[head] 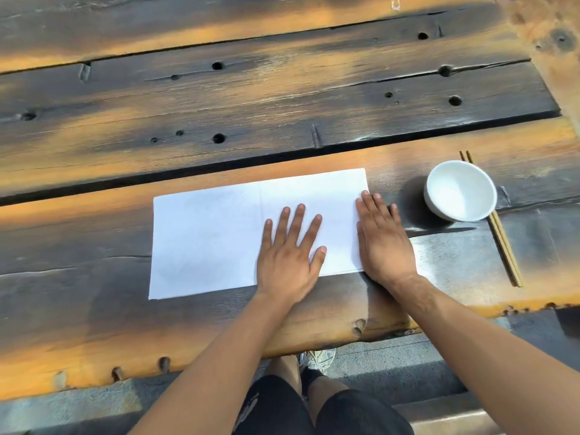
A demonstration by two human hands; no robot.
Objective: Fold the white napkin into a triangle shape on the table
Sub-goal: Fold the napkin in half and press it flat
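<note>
Napkin [207,237] flat on scorched plank table [282,98]
Left hand [290,257] spread, right hand [384,240] flat on its edge; bowl [459,191] beside 2 chopsticks [505,249]

Warm patchy sunlight; glare on table [455,255]; edges bowed.

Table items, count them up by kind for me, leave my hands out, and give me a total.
White napkin: 1, lying flat as a rectangle
White bowl: 1
Chopsticks: 2, a pair lying side by side, running under the bowl's right side
Total: 4 things on the wooden table
</note>
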